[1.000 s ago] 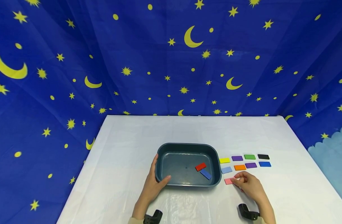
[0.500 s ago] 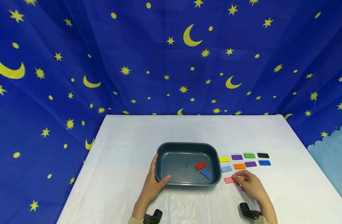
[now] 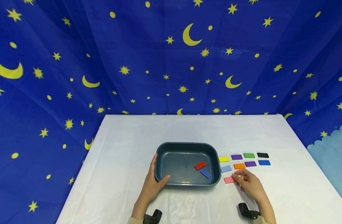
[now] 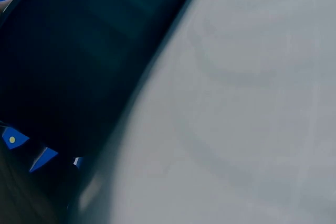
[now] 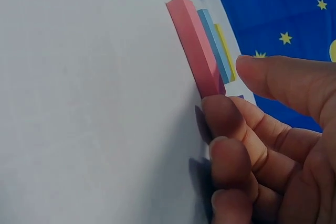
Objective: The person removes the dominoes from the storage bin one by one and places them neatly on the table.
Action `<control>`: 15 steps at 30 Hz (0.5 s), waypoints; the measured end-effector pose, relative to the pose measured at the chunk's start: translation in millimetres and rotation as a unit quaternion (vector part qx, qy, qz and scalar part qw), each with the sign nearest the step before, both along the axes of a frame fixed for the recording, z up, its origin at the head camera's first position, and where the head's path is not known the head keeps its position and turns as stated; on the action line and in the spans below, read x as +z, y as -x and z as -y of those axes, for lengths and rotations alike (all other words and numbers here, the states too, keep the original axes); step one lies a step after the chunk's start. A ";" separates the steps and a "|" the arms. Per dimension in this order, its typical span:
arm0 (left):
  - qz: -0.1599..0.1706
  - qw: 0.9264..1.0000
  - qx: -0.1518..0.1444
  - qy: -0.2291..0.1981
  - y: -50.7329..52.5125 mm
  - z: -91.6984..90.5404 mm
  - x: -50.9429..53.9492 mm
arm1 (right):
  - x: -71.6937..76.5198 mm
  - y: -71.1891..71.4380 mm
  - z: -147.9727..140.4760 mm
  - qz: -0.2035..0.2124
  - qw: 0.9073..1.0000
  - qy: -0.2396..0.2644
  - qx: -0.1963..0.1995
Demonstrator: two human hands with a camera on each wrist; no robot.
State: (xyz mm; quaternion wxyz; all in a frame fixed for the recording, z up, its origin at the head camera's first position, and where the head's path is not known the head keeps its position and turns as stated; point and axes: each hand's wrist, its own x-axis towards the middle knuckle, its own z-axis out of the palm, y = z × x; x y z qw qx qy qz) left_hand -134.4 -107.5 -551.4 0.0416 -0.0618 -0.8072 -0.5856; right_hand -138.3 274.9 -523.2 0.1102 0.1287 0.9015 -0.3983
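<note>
A dark blue-grey plastic tub (image 3: 185, 185) stands on the white table. My left hand (image 3: 152, 185) holds its front left corner, fingers along the outer wall and thumb over the rim. Inside lie a red domino block (image 3: 200, 165) and a blue one (image 3: 205, 173). To the right of the tub, my right hand (image 3: 250, 184) is at the right end of a pink domino block (image 3: 229, 179). In the right wrist view a fingertip touches the end of this pink block (image 5: 194, 45), while the thumb is apart from it. The other fingers curl loosely and seem to hold nothing.
Loose domino blocks lie flat in two rows right of the tub: yellow (image 3: 224, 159), purple (image 3: 236, 157), green (image 3: 249, 155) and black (image 3: 263, 155) behind; light blue (image 3: 225, 169), orange (image 3: 239, 166), purple (image 3: 250, 164) and blue (image 3: 264, 162) in front. A starry blue curtain (image 3: 148, 40) surrounds the table.
My right thumb has drawn back slightly, so more of the pink block shows. The left hand and tub stay put; the head view shifts a little.
</note>
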 end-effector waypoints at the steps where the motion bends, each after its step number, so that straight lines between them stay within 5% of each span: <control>1: -0.002 1.000 0.000 0.001 0.3 0.1 -0.1 | -0.1 0.2 0.1 -0.001 1.000 -0.001 0.000; 15: 0.003 1.000 0.001 -0.003 -0.2 -0.1 -0.2 | -0.4 0.2 0.7 -0.021 0.999 -0.029 -0.003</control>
